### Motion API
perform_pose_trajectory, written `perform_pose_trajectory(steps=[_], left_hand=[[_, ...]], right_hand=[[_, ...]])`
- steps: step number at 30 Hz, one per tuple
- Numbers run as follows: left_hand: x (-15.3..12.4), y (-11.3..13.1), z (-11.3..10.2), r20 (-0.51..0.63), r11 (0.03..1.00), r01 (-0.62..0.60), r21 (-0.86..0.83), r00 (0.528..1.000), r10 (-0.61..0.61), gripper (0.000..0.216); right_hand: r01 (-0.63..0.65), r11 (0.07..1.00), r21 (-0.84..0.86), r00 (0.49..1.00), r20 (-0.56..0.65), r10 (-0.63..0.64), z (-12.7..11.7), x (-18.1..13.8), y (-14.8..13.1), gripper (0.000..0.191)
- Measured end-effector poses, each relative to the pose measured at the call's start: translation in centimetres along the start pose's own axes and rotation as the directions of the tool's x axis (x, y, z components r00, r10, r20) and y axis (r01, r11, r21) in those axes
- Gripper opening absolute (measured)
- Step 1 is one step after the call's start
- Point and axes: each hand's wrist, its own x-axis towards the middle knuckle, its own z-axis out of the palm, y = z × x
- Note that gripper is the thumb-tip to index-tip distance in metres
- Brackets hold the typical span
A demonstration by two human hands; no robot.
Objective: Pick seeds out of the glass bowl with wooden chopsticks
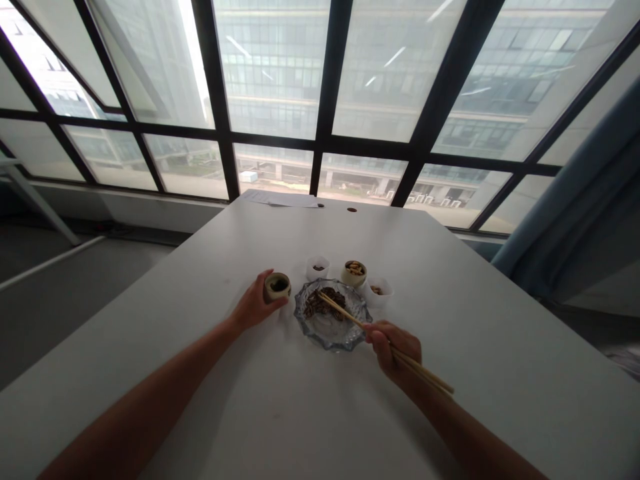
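My left hand point(253, 305) is wrapped round a small beige cup point(278, 296) with something dark inside, at the left of a scalloped glass bowl point(333, 345). Dark brown, striped-looking pieces point(334, 303) lie in that bowl; their kind is too small to tell. A pair of wooden chopsticks point(345, 312) is gripped in my right hand point(395, 347). Their tips reach down among the dark pieces, and I cannot tell whether they pinch one. My right hand is over the table at the bowl's right edge.
Behind the bowl stand a white cup point(318, 274) with a few dark bits, a beige cup point(354, 281) of tan pieces and another white cup point(387, 293) with brown pieces. Paper sheets point(280, 199) lie at the far edge of the white table point(240, 407), near the windows. A blue curtain point(565, 200) hangs right.
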Motion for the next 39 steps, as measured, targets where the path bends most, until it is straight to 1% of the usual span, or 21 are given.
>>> perform_pose_trajectory(steps=[2, 4, 8, 10, 11, 12, 13, 15, 16, 17, 18, 19, 22, 25, 27, 29, 31, 33, 35, 37, 39], left_hand=[[0.0, 0.1, -0.1, 0.004, 1.0, 0.001, 0.008, 1.0, -0.001, 0.078], [0.2, 0.3, -0.4, 0.005, 0.999, -0.03, 0.032, 1.0, 0.03, 0.078], [1.2, 1.8, -1.8, -0.02, 0.972, -0.148, 0.183, 0.988, 0.154, 0.085], [2.2, 3.2, -2.1, -0.024, 0.954, -0.153, 0.259, 0.986, 0.165, 0.081], [2.8, 3.9, -2.1, -0.01, 0.947, -0.148, 0.284, 0.988, 0.157, 0.077], [3.4, 4.7, -1.8, 0.019, 0.942, -0.147, 0.303, 0.989, 0.148, 0.074], [4.1, 5.6, -1.3, 0.062, 0.936, -0.153, 0.317, 0.988, 0.14, 0.073], [5.6, 7.1, 0.1, 0.135, 0.931, -0.14, 0.337, 0.986, 0.099, 0.07], [6.4, 7.8, 0.9, 0.15, 0.93, -0.117, 0.349, 0.986, 0.067, 0.069], [7.1, 8.3, 1.7, 0.171, 0.928, -0.092, 0.36, 0.985, 0.032, 0.07], [7.9, 8.8, 2.5, 0.191, 0.926, -0.065, 0.372, 0.982, -0.008, 0.072], [8.7, 9.1, 3.2, 0.205, 0.922, -0.034, 0.385, 0.977, -0.05, 0.075], [10.4, 9.4, 4.8, 0.22, 0.908, 0.046, 0.416, 0.964, -0.149, 0.078], [11.2, 9.2, 5.5, 0.224, 0.926, 0.047, 0.375, 0.965, -0.14, 0.078], [11.2, 9.0, 5.5, 0.196, 0.947, -0.022, 0.32, 0.98, -0.044, 0.079], [10.9, 8.9, 5.3, 0.148, 0.955, -0.129, 0.266, 0.985, 0.092, 0.08], [10.4, 8.8, 5.1, 0.105, 0.95, -0.22, 0.221, 0.974, 0.201, 0.078], [9.9, 8.8, 4.9, 0.086, 0.944, -0.267, 0.192, 0.963, 0.255, 0.078], [9.5, 8.8, 4.7, 0.082, 0.944, -0.275, 0.182, 0.961, 0.264, 0.078], [9.3, 8.8, 4.6, 0.084, 0.946, -0.268, 0.184, 0.963, 0.257, 0.078], [9.1, 8.8, 4.5, 0.087, 0.947, -0.26, 0.188, 0.965, 0.247, 0.078]], right_hand=[[0.067, 0.997, -0.03, 0.998, 0.006, -0.067, 0.1, 0.0, -0.3, 0.026], [0.051, 0.998, -0.033, 0.999, -0.013, -0.051, 0.2, 0.0, -0.2, 0.025], [-0.054, 0.999, 0.006, 0.998, -0.036, 0.054, 0.3, -0.2, 0.4, 0.027], [-0.148, 0.987, 0.064, 0.987, -0.047, 0.152, 0.5, -0.2, 0.8, 0.033], [-0.219, 0.969, 0.113, 0.971, -0.073, 0.228, 0.8, -0.2, 1.0, 0.037], [-0.3, 0.937, 0.179, 0.94, -0.112, 0.322, 1.0, -0.1, 1.3, 0.042], [-0.382, 0.888, 0.256, 0.89, -0.158, 0.428, 1.3, 0.1, 1.5, 0.047], [-0.498, 0.76, 0.418, 0.751, -0.23, 0.619, 1.8, 0.6, 1.9, 0.055], [-0.523, 0.704, 0.48, 0.691, -0.244, 0.68, 2.0, 0.8, 2.1, 0.057], [-0.535, 0.665, 0.522, 0.65, -0.249, 0.718, 2.1, 1.0, 2.2, 0.058], [-0.539, 0.643, 0.544, 0.628, -0.25, 0.737, 2.0, 1.2, 2.2, 0.059], [-0.54, 0.638, 0.549, 0.621, -0.252, 0.742, 1.9, 1.3, 2.3, 0.059], [-0.529, 0.685, 0.501, 0.653, -0.276, 0.705, 1.3, 1.7, 2.1, 0.059], [-0.458, 0.794, 0.4, 0.747, -0.312, 0.587, 0.8, 2.3, 2.0, 0.056], [-0.383, 0.873, 0.302, 0.828, -0.307, 0.47, 0.5, 2.8, 2.2, 0.051], [-0.298, 0.934, 0.196, 0.9, -0.268, 0.344, 0.4, 3.4, 2.5, 0.046], [-0.211, 0.972, 0.101, 0.947, -0.227, 0.229, 0.5, 4.1, 2.8, 0.041], [-0.14, 0.99, 0.03, 0.968, -0.204, 0.143, 0.9, 4.8, 3.0, 0.04], [-0.098, 0.995, -0.011, 0.976, -0.195, 0.094, 1.5, 5.6, 3.2, 0.041], [-0.101, 0.995, -0.016, 0.983, -0.154, 0.097, 2.1, 6.3, 3.3, 0.041], [-0.16, 0.987, 0.01, 0.981, -0.108, 0.16, 2.6, 6.8, 3.4, 0.042]])
